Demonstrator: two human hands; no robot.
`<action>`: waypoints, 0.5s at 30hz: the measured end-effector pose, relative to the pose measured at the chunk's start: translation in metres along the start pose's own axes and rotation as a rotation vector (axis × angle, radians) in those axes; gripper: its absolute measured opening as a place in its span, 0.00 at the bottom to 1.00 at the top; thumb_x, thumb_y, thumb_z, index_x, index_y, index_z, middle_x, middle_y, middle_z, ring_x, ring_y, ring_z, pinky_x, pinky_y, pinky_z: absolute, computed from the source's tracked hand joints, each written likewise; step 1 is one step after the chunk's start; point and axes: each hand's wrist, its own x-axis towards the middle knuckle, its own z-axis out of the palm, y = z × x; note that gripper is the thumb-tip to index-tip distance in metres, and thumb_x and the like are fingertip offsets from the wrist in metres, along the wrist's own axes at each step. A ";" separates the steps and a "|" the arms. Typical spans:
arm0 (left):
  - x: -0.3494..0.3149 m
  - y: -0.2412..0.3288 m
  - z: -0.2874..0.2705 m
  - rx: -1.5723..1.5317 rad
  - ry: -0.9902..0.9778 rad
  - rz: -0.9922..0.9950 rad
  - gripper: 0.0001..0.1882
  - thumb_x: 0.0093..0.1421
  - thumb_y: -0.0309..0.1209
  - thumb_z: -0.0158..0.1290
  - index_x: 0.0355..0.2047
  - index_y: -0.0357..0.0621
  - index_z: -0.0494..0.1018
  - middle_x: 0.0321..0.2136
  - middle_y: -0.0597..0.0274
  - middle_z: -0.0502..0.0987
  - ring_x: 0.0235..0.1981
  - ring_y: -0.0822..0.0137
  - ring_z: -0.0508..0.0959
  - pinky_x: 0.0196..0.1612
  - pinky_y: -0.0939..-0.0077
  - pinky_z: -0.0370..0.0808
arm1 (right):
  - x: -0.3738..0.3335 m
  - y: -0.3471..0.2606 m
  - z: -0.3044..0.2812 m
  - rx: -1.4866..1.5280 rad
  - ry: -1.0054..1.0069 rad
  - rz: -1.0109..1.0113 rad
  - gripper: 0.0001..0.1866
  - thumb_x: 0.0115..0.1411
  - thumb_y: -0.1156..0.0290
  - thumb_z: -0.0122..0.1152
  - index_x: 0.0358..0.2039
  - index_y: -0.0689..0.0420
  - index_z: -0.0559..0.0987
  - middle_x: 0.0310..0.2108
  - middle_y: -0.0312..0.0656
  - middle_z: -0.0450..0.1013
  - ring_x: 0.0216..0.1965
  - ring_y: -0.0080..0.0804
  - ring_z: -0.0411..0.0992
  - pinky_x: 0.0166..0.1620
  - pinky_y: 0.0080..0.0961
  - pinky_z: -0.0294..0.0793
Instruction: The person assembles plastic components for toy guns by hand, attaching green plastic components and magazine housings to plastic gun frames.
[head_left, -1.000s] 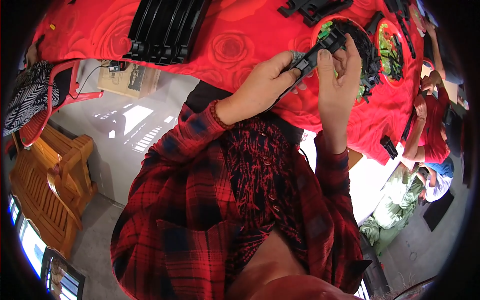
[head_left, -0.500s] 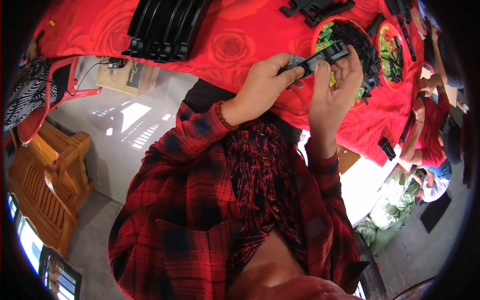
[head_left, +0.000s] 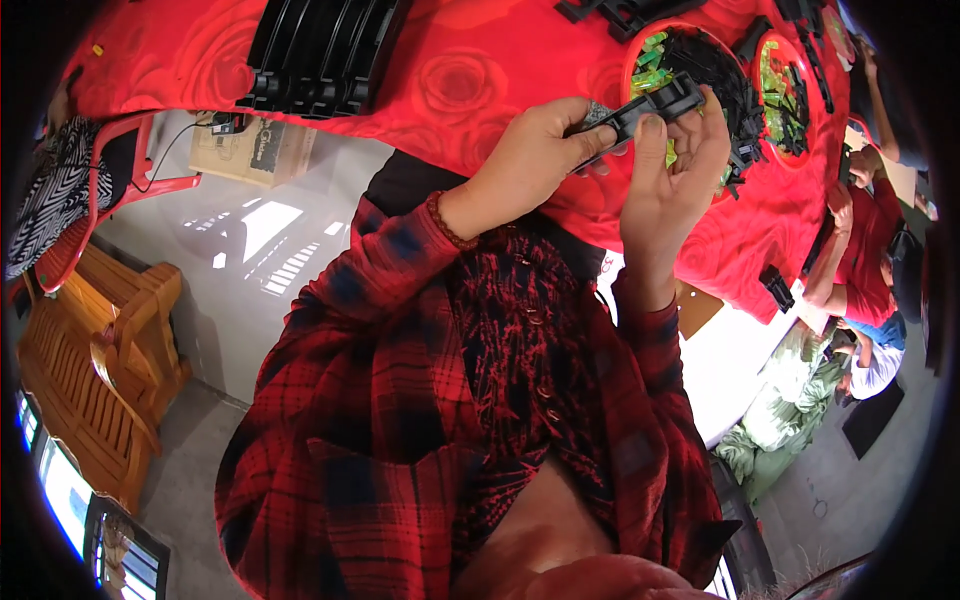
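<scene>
A long black plastic part with a curved, open-hooked end is held up between both my hands above the near edge of the table. My left hand pinches its left end between thumb and fingers. Under its far end my right hand is closed on it, thumb pressed near the middle and fingers curled behind. Just beyond stands a red-rimmed bowl filled with small black strips and green-yellow pieces, partly covered by the part and my right hand.
A red rose-patterned tablecloth covers the table. At left lies a row of black ribbed parts. A second red bowl sits at right. Co-workers are along the right side. A cardboard box and wooden chair stand left.
The black part and both hands have shifted very slightly, with the view itself moving a little. My grip on the part looks the same.
</scene>
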 end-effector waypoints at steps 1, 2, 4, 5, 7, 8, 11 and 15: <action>0.001 0.002 -0.001 -0.001 -0.002 -0.001 0.10 0.68 0.31 0.51 0.41 0.35 0.74 0.30 0.71 0.74 0.30 0.81 0.70 0.34 0.85 0.68 | 0.003 -0.001 0.000 0.039 -0.004 0.010 0.27 0.66 0.78 0.55 0.62 0.70 0.58 0.45 0.45 0.71 0.44 0.27 0.72 0.47 0.21 0.73; 0.002 0.004 -0.003 0.001 -0.049 -0.017 0.10 0.67 0.30 0.51 0.44 0.35 0.73 0.33 0.68 0.76 0.33 0.79 0.73 0.37 0.83 0.70 | 0.006 -0.001 0.000 0.038 -0.003 0.010 0.27 0.66 0.78 0.55 0.62 0.70 0.58 0.45 0.45 0.71 0.44 0.27 0.72 0.47 0.21 0.73; 0.003 0.004 -0.009 0.002 -0.095 -0.034 0.12 0.67 0.29 0.51 0.46 0.34 0.73 0.35 0.66 0.77 0.36 0.78 0.76 0.40 0.82 0.72 | 0.013 -0.002 -0.003 0.111 -0.046 0.066 0.27 0.66 0.77 0.55 0.62 0.71 0.60 0.43 0.43 0.72 0.44 0.24 0.71 0.48 0.20 0.71; 0.003 0.002 -0.014 -0.162 -0.196 -0.049 0.15 0.65 0.26 0.50 0.50 0.32 0.71 0.40 0.61 0.77 0.41 0.73 0.77 0.45 0.79 0.73 | 0.016 -0.003 -0.004 0.112 -0.047 0.066 0.27 0.66 0.77 0.55 0.62 0.71 0.60 0.43 0.43 0.72 0.44 0.24 0.71 0.48 0.20 0.71; 0.001 0.007 -0.025 -0.345 -0.370 -0.052 0.26 0.62 0.23 0.46 0.60 0.28 0.62 0.55 0.47 0.72 0.55 0.54 0.76 0.56 0.68 0.74 | 0.022 -0.006 -0.008 0.247 -0.050 0.164 0.26 0.67 0.75 0.56 0.61 0.73 0.62 0.43 0.42 0.73 0.44 0.23 0.70 0.49 0.18 0.70; 0.001 0.011 -0.028 -0.347 -0.370 -0.054 0.26 0.62 0.23 0.46 0.60 0.28 0.62 0.55 0.47 0.72 0.55 0.54 0.76 0.56 0.68 0.74 | 0.024 -0.005 -0.011 0.246 -0.051 0.166 0.26 0.67 0.75 0.56 0.61 0.73 0.62 0.43 0.42 0.73 0.44 0.23 0.70 0.49 0.18 0.70; 0.004 0.012 -0.038 -0.574 -0.439 -0.158 0.30 0.65 0.36 0.44 0.62 0.27 0.59 0.57 0.43 0.70 0.56 0.41 0.73 0.54 0.58 0.76 | 0.027 -0.004 -0.015 0.272 -0.029 0.190 0.26 0.67 0.73 0.57 0.59 0.75 0.63 0.44 0.42 0.73 0.44 0.22 0.70 0.50 0.18 0.69; 0.007 0.003 -0.043 -0.749 -0.472 -0.179 0.33 0.65 0.40 0.45 0.63 0.27 0.56 0.58 0.41 0.69 0.57 0.36 0.71 0.55 0.56 0.75 | 0.028 -0.005 -0.016 0.304 -0.012 0.209 0.25 0.67 0.73 0.57 0.58 0.75 0.63 0.44 0.44 0.73 0.45 0.23 0.71 0.51 0.19 0.70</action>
